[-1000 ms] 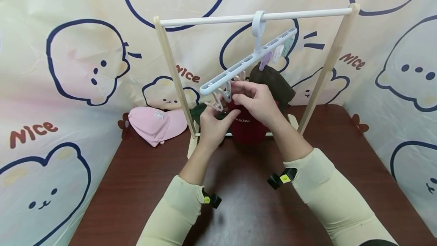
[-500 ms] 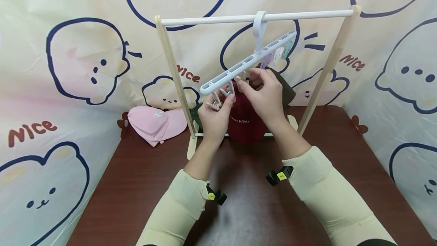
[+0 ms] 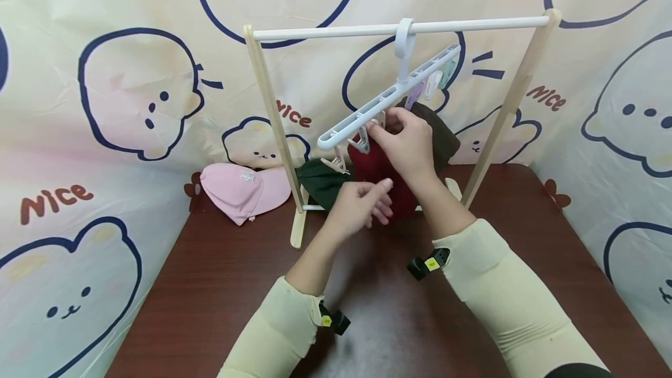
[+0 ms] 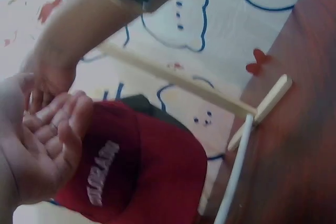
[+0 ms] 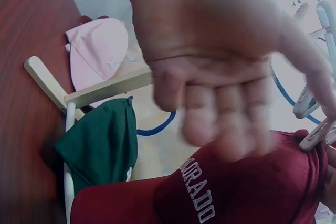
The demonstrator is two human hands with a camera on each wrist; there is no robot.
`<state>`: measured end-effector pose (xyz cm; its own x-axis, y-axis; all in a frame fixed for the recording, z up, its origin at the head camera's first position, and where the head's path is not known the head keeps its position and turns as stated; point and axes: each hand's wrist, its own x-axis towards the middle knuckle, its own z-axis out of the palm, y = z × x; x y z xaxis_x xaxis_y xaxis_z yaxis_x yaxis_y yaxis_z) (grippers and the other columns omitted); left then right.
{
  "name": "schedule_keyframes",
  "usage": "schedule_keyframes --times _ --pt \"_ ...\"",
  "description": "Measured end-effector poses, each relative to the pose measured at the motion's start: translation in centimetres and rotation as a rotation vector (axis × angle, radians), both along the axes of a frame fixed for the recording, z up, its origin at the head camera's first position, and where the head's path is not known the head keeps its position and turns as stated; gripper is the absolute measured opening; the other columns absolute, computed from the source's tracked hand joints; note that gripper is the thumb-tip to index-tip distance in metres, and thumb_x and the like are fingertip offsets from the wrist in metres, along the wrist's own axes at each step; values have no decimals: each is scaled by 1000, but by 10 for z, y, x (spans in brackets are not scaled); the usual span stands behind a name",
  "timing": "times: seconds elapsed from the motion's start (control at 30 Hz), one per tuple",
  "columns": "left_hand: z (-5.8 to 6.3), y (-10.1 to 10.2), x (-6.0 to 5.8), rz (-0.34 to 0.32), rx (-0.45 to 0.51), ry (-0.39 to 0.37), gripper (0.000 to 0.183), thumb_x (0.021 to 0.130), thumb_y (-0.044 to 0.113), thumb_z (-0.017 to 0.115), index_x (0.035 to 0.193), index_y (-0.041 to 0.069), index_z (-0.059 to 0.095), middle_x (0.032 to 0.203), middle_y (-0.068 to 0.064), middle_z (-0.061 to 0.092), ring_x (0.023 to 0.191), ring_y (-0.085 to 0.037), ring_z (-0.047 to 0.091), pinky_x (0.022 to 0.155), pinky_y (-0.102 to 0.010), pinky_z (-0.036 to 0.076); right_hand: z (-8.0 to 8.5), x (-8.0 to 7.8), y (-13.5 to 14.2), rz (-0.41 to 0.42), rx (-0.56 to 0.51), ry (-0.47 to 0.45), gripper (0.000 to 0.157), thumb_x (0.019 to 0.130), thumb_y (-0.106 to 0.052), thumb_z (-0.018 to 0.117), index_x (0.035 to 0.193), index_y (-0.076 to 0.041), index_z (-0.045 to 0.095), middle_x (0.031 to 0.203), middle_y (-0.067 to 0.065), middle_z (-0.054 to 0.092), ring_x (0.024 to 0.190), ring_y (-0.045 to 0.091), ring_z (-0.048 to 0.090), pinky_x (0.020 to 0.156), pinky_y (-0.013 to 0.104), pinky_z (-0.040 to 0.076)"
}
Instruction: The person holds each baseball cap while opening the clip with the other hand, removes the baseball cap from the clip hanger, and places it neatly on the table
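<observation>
My right hand (image 3: pixel 412 144) pinches a beige clothespin (image 3: pixel 381 118) hanging under the light blue clip hanger (image 3: pixel 362 116). In the right wrist view, that clothespin (image 5: pixel 314 136) bites the edge of a dark red cap (image 5: pixel 252 182) with white lettering. My left hand (image 3: pixel 362 206) is below, in front of the cap, thumb out and fingers loosely bent, holding nothing. The left wrist view shows this hand (image 4: pixel 37 145) palm up beside the red cap (image 4: pixel 168 166). A grey clothespin (image 3: pixel 360 142) and another beige one (image 3: pixel 337 162) dangle at the hanger's near end.
The hanger hooks over the white rod (image 3: pixel 325 32) of a wooden rack (image 3: pixel 273 115). An olive cap (image 3: pixel 443 133) hangs behind, near a purple clip (image 3: pixel 415 95). A green cap (image 3: pixel 320 182) is at the rack's left foot. A pink cap (image 3: pixel 244 191) lies on the brown table (image 3: pixel 236 284).
My left hand has let go of the clothespins at the hanger's near end and dropped down and right. My right hand has shifted from the grey clothespin to the beige one at the red cap.
</observation>
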<state>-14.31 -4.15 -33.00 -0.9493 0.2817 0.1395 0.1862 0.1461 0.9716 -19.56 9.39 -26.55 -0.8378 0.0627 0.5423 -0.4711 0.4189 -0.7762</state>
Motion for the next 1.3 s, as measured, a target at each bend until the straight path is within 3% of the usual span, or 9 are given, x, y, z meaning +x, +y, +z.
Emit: schedule_keyframes --times 0.1,0.17,0.27,0.4,0.57,0.67,0.77,1.1,1.3 --pt "9 5 7 -12 40 153 38 99 35 58 101 -1 70 85 -11 73 72 -20 71 61 -31 57 1 0 2 -8 0 10 36 86 -32 76 110 -5 72 98 10 74 89 19 71 85 35 58" --pt "18 8 10 63 66 283 30 99 29 60 109 2 69 92 -9 73 79 -18 71 70 -30 59 1 -1 3 -11 -7 19 36 86 -31 76 109 -3 72 96 10 74 87 19 71 82 35 59" --pt "28 11 9 164 67 382 33 98 23 61 126 6 61 110 -7 71 97 -14 69 85 -28 57 2 -1 4 -13 -13 26 35 85 -30 77 106 -3 73 94 10 74 83 17 69 75 31 59" --pt "32 13 9 184 59 378 52 97 17 61 145 7 44 137 -8 60 124 -15 59 98 -28 51 2 -1 5 -13 -15 35 35 83 -31 80 103 -3 73 90 9 74 79 16 67 67 26 55" --pt "34 15 6 182 28 410 60 97 16 59 152 8 35 152 -5 45 138 -11 45 109 -30 41 6 -3 7 -16 4 59 32 82 -31 81 99 -5 75 88 7 75 77 13 67 67 24 54" --pt "37 15 2 209 -52 448 62 98 19 58 154 11 32 154 -2 42 140 -8 40 114 -29 36 7 -6 10 0 0 38 31 83 -32 79 100 -6 76 89 6 75 77 10 69 70 23 56" --pt "41 13 -4 237 -128 472 62 98 21 57 154 10 31 153 -4 44 139 -13 43 112 -34 38 9 -9 15 29 -21 3 31 84 -32 78 101 -7 76 88 7 75 75 11 68 70 22 57" --pt "50 9 -24 241 -300 396 57 100 28 54 150 7 39 151 -7 46 139 -17 43 113 -39 38 14 -16 27 95 -46 -76 33 85 -34 77 104 -7 76 86 5 73 80 13 64 70 22 52" --pt "49 10 -31 238 -439 422 55 101 28 53 150 8 40 152 -7 44 141 -19 41 115 -38 36 16 -16 31 175 -65 -138 34 87 -33 75 107 -6 76 90 2 74 87 13 62 72 24 50"
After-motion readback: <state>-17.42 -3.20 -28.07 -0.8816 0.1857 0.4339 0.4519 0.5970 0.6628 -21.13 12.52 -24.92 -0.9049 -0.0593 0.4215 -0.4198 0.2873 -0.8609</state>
